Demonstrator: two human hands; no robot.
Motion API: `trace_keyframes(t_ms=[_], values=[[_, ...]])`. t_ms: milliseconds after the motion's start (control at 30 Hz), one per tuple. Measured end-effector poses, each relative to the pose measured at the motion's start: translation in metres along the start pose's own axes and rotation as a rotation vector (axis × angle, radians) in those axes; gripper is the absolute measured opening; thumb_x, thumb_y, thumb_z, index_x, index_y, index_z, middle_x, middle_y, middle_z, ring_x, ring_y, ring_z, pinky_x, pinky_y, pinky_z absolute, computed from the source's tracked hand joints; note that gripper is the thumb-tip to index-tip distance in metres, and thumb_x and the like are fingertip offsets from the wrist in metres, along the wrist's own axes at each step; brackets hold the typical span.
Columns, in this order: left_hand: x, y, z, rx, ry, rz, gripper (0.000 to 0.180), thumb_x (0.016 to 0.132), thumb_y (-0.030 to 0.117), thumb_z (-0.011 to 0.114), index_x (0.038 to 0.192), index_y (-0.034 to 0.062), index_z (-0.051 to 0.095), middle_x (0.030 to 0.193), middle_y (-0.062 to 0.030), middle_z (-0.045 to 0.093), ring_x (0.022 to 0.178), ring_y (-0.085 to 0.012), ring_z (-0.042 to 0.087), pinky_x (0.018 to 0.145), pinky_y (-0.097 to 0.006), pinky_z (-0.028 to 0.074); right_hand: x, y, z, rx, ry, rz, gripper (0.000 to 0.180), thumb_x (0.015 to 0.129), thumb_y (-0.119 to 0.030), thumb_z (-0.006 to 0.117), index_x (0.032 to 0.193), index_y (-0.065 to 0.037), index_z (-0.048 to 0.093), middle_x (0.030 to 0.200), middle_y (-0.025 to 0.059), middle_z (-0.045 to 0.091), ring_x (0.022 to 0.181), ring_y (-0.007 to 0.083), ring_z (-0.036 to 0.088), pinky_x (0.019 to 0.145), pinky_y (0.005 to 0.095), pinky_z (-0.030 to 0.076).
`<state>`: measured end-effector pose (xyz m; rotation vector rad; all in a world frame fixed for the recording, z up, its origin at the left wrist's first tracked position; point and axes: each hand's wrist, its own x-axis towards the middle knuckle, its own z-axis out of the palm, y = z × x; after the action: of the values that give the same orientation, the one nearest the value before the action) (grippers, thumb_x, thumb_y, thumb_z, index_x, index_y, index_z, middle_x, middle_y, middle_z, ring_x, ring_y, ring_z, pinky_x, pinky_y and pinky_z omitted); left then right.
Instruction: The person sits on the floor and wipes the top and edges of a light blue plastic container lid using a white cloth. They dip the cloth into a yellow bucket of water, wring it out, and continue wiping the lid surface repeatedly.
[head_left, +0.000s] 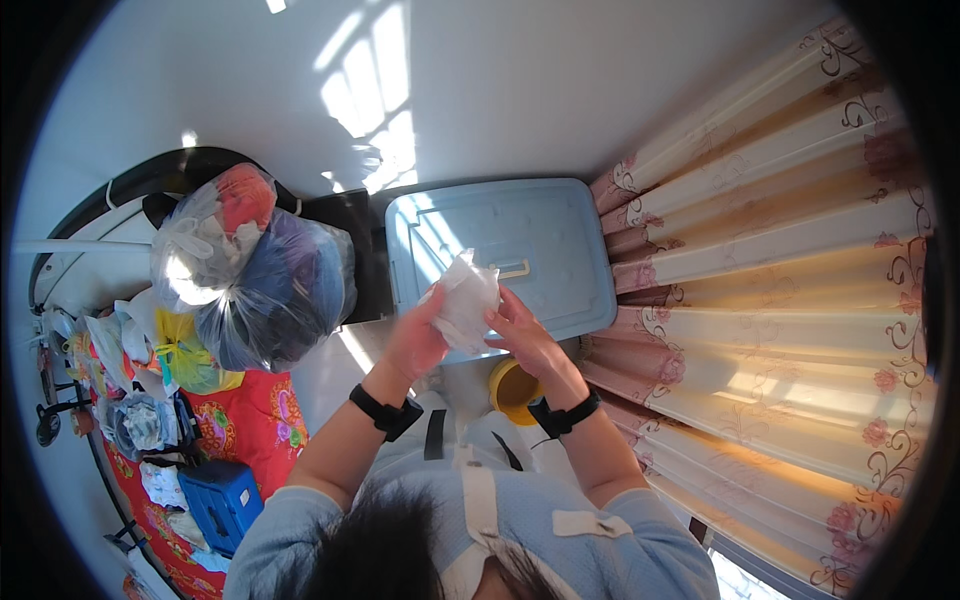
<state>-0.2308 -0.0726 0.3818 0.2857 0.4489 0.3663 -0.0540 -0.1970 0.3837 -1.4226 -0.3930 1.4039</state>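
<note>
Between my two hands is a white crumpled bundle [467,305], thin and partly see-through; whether it is plastic or paper I cannot tell. My left hand [418,338] grips its left side, with most of the fingers hidden behind it. On the right edge, my right hand [527,335] pinches it between thumb and fingers. Both hands are over the near part of a large light-blue storage bin [560,250], whose lid is on and has a pale handle. A black band with a small device sits on each wrist.
A yellow bucket [514,388] stands below my right hand. Left of the bin, clear bags of clothes [280,280] sit by a bed with a red flowered cover [270,400]. A blue case [220,505] lies there. Floral curtains [760,330] hang along the right.
</note>
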Motion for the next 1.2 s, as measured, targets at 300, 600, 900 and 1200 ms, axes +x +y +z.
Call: trace_keyframes(t_ms=[300,600,900,1200], values=[[0.053,-0.043,-0.163,0.399,0.749,-0.046,0.034,0.103,0.026,0.067,0.126,0.0027,0.060,0.113,-0.0126,0.070,0.091,-0.0221,0.074,0.068,-0.032,0.062,0.074,0.137,-0.039,0.660,0.366,-0.006,0.034,0.099,-0.011,0.071,0.131,-0.006,0.063,0.126,0.0055,0.069,0.114,0.0195,0.066,0.100,0.0367,0.053],[0.135,-0.115,-0.316,1.777,0.578,0.496,0.028,0.098,0.011,0.069,0.125,0.0080,0.065,0.124,-0.0145,0.067,0.114,-0.0288,0.067,0.094,-0.046,0.056,0.200,0.228,-0.133,-1.135,0.150,-0.173,0.049,0.093,-0.030,0.075,0.134,-0.006,0.062,0.147,0.0173,0.054,0.131,0.0395,0.055,0.115,0.0532,0.038],[0.181,-0.132,-0.352,1.862,0.647,0.576,0.035,0.098,0.006,0.062,0.133,0.0060,0.062,0.140,-0.0172,0.057,0.139,-0.0384,0.049,0.122,-0.059,0.029,0.252,0.304,-0.101,-1.496,0.265,-0.300,0.067,0.100,-0.034,0.064,0.160,-0.016,0.041,0.168,0.0200,0.027,0.153,0.0469,0.026,0.124,0.0595,0.021],[0.181,-0.144,-0.368,1.907,0.660,0.510,0.043,0.099,0.006,0.060,0.142,0.0083,0.061,0.146,-0.0174,0.053,0.142,-0.0391,0.047,0.122,-0.059,0.029,0.392,0.271,-0.082,-1.641,0.315,-0.653,0.067,0.102,-0.034,0.055,0.158,-0.003,0.038,0.163,0.0241,0.035,0.152,0.0401,0.032,0.122,0.0532,0.028]])
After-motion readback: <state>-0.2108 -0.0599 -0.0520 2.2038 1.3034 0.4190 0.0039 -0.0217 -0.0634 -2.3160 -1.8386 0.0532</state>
